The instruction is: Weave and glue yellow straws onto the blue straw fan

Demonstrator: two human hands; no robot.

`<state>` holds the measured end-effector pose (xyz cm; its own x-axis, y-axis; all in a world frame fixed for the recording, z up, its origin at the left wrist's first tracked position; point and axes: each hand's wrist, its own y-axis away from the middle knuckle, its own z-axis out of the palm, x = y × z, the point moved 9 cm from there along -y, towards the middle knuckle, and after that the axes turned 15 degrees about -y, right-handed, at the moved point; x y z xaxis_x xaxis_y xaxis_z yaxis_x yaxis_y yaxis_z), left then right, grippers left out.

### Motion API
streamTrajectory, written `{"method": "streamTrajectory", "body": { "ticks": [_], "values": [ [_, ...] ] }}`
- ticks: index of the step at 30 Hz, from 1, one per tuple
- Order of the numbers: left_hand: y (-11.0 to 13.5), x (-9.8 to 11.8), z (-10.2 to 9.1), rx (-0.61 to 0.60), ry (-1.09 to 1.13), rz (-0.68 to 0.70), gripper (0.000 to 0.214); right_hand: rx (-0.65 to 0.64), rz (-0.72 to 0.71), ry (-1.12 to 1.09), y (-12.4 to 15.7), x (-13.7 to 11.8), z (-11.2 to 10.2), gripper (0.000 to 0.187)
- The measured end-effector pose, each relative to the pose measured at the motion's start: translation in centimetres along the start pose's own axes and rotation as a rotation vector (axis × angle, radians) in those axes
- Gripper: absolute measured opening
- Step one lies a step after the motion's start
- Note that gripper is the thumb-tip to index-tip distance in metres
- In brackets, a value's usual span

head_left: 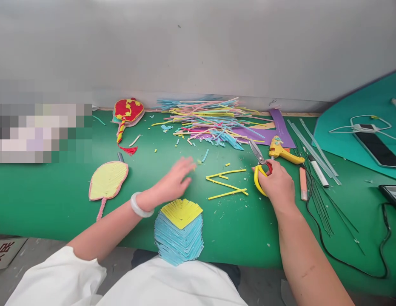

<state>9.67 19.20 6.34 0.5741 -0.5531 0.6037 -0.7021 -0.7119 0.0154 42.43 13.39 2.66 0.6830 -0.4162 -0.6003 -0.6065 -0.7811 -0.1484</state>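
Scissors (260, 160) beside the glue gun (284, 153) point toward heaped strips (210, 114).

Here's the green table (236, 242), carrying heaped coloured strips (207, 114) at upper centre, a red fan (128, 111) upper left, a pale-yellow fan (108, 180) at left, yellow strips (227, 194) near centre, a teal sheet (336, 121) far right!

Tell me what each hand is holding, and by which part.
The right hand holds the scissors by the handles. The left hand is blurred, so whether it holds anything cannot be told.
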Motion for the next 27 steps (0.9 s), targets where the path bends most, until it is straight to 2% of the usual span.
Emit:
{"method": "streamTrajectory", "body": {
  "ticks": [2, 3, 5, 7, 8, 12, 15, 17, 19, 21, 22, 25, 27],
  "values": [
    [-0.2, -0.5, -3.4, 0.270, -0.082, -0.044, 0.047, -0.003, -0.004, -0.017, 0.0, 0.0, 0.0, 0.051],
    [-0.1, -0.5, -4.3, 0.314, -0.076, -0.042, 0.047, -0.001, -0.008, -0.021, 0.0, -0.1, -0.1, 0.051],
    [-0.3, -0.6, -3.6, 0.177, -0.030, -0.018, 0.039, 0.003, -0.013, -0.017, 0.0, -0.1, -0.1, 0.050],
    [-0.1, -1.0, -2.4, 0.055, -0.087, -0.025, 0.034, 0.007, -0.013, -0.006, 0.1, -0.1, -0.1, 0.050],
    [0.1, -1.5, -2.4, 0.070, -0.136, -0.050, 0.034, 0.008, -0.013, -0.005, 0.1, -0.1, -0.1, 0.050],
    [1.9, -3.9, -4.4, 0.297, -0.272, -0.193, 0.040, 0.005, -0.028, -0.023, 0.1, -0.1, 0.1, 0.055],
    [3.9, -4.5, -4.4, 0.256, -0.291, -0.217, 0.030, 0.005, -0.035, 0.001, 0.3, -0.2, 0.2, 0.056],
    [5.5, -4.2, -3.8, 0.229, -0.305, -0.222, 0.027, 0.008, -0.037, 0.021, 0.4, -0.2, 0.3, 0.057],
    [7.5, -3.1, -3.2, 0.252, -0.344, -0.204, 0.026, 0.010, -0.031, 0.027, 0.4, -0.2, 0.4, 0.058],
    [9.5, -0.5, -2.5, 0.328, -0.471, -0.069, 0.028, 0.013, -0.022, 0.028, 0.5, -0.1, 0.4, 0.059],
    [10.4, 1.0, -1.5, 0.317, -0.520, 0.034, 0.032, 0.017, -0.024, 0.029, 0.5, -0.1, 0.5, 0.059],
    [12.9, 3.8, 3.3, 0.039, -0.583, 0.289, 0.056, 0.038, -0.050, 0.042, 0.5, -0.3, 0.5, 0.056],
    [14.2, 4.0, 5.5, -0.106, -0.595, 0.337, 0.065, 0.049, -0.069, 0.051, 0.5, -0.4, 0.6, 0.053]
  ]
}}
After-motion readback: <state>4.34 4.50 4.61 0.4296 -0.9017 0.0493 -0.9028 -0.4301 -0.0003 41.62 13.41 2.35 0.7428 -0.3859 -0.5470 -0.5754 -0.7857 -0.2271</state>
